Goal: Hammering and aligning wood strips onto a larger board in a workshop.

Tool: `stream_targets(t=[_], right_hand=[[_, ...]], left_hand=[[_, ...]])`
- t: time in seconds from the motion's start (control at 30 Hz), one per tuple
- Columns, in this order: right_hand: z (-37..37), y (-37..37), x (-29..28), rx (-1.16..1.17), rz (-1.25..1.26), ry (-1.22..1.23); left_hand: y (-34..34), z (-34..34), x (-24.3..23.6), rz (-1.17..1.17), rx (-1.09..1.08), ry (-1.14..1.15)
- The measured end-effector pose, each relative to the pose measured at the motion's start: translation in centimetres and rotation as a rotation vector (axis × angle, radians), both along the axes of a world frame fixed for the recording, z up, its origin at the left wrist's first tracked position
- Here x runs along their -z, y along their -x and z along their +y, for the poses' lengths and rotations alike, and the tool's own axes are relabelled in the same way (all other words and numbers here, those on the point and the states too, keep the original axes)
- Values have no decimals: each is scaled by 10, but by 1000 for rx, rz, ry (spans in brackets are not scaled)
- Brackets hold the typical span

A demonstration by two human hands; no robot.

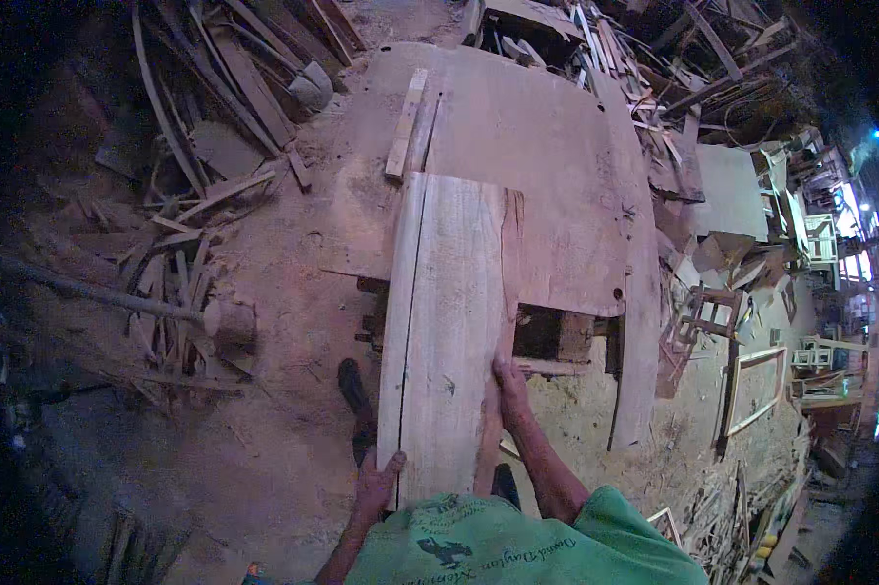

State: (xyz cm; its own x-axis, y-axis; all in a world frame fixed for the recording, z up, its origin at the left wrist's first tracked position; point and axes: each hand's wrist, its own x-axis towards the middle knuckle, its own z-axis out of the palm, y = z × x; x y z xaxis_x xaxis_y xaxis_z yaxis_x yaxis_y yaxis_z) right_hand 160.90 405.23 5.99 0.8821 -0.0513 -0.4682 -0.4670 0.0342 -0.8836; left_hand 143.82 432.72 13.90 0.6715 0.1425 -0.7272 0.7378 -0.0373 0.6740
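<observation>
A long pale wooden plank [451, 322] reaches from my waist onto the far worktable. Along its left side runs a narrow strip of wood [397, 351], set off by a dark lengthwise line; whether this is a gap or a crack I cannot tell. The plank's right side has a rough, reddish-brown edge [507, 263]. My left hand [379, 478] is closed on the strip's near left edge, thumb on top. Farther along, my right hand [509, 385] grips the rough right edge, its fingers partly hidden beneath.
The dusty worktable [556, 175] has a square cut-out [537, 331] at its near side. Two thin wood strips [408, 122] lie on it. Scrap wood [215, 88] is heaped at left, near a round wooden block [231, 320]. Wooden frames [757, 390] stand at right.
</observation>
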Motion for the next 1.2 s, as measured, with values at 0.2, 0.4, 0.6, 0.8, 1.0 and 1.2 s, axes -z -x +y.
stream_targets(t=[0.2, 0.4, 0.6, 0.8, 1.0, 1.2], right_hand=[[37, -16, -48, 89, -126, -63], [57, -36, -63, 101, -101, -99], [59, -46, -48, 112, -122, 92], [55, -72, -53, 22, -214, 520], [57, -132, -67, -31, -225, 668], [52, -205, -62, 19, -242, 624]], left_hand=[[-10, 20, 16, -26, -75, -35], [-35, 43, 1, 26, 39, -121], [-51, 52, 1, 18, 78, -183], [-77, 48, 5, -189, 52, -156], [-137, 46, -3, -191, -6, -106], [-210, 31, 8, -214, -80, -97]])
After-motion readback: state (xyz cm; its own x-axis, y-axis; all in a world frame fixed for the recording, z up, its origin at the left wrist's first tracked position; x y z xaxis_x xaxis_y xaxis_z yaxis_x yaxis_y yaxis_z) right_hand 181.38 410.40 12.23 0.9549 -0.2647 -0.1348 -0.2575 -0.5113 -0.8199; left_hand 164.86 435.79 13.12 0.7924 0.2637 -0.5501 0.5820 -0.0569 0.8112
